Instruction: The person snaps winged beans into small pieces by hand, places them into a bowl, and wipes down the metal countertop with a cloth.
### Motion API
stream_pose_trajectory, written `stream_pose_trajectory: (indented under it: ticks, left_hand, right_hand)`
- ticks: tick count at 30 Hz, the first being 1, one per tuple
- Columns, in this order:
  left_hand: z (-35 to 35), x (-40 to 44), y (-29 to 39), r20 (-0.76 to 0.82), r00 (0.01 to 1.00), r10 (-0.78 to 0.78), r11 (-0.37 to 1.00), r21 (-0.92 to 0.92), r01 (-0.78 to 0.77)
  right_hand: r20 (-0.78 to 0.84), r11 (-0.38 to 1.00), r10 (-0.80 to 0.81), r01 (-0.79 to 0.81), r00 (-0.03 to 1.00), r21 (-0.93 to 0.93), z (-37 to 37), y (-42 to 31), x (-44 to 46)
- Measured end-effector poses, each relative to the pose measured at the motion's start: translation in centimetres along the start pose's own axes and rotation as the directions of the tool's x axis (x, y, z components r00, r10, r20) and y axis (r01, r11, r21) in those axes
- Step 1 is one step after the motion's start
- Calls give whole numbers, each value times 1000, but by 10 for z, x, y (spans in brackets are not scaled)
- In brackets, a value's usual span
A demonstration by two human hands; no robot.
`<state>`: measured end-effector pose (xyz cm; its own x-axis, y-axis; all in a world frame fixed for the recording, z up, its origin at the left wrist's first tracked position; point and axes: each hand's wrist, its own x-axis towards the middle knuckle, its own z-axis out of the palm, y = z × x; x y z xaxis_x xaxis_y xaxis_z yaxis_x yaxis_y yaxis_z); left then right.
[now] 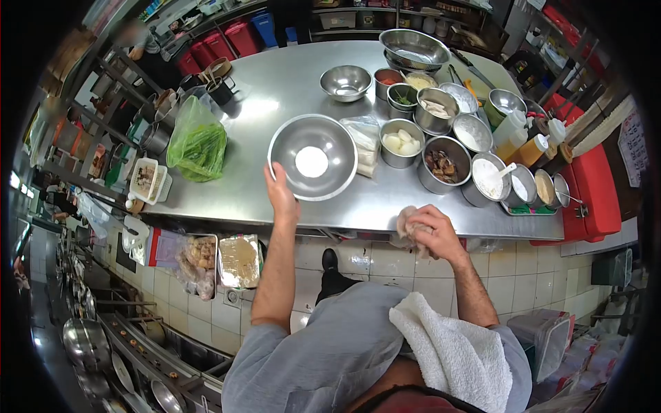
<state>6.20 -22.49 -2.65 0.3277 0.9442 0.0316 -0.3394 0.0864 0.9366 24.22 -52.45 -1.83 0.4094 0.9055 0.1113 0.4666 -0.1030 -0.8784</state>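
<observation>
My left hand (284,195) grips the near left rim of a large steel bowl (337,148) on the metal table. White powder (311,162) lies in the bottom of this bowl. At the table's front edge, my right hand (430,233) is closed around a crumpled, light brownish cloth (411,221). A plastic bag with pale contents (367,141) lies just right of the bowl. Nearby are a pot of peeled white pieces (401,142) and a pot of brown pieces (443,166). A white towel (451,351) hangs over my clothing.
A green bag of leafy vegetables (198,141) stands at the left, beside white plastic tubs (150,180). Pots of powder (488,177), sauce bottles (531,149) and a knife (472,67) are at the right. A smaller steel bowl (345,83) sits farther back. Another person (153,58) stands at the upper left.
</observation>
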Motion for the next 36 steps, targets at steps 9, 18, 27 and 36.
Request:
stream_pose_trajectory:
  ticks: [9, 18, 27, 36]
  left_hand:
    - [82, 196, -17, 29, 991, -129, 980, -150, 131]
    - [142, 293, -121, -68, 993, -94, 773, 624, 116]
    - [94, 301, -140, 184, 875, -447, 893, 155, 423]
    - [-90, 257, -72, -95, 954, -284, 922, 245, 299]
  right_hand:
    - [-205, 988, -130, 109, 970, -114, 120, -27, 93]
    - [-335, 965, 179, -98, 925, 245, 118, -64, 126]
    - [-640, 1000, -2, -18, 769, -25, 49, -53, 233]
    - [-629, 700, 92, -499, 772, -511, 72, 99, 396]
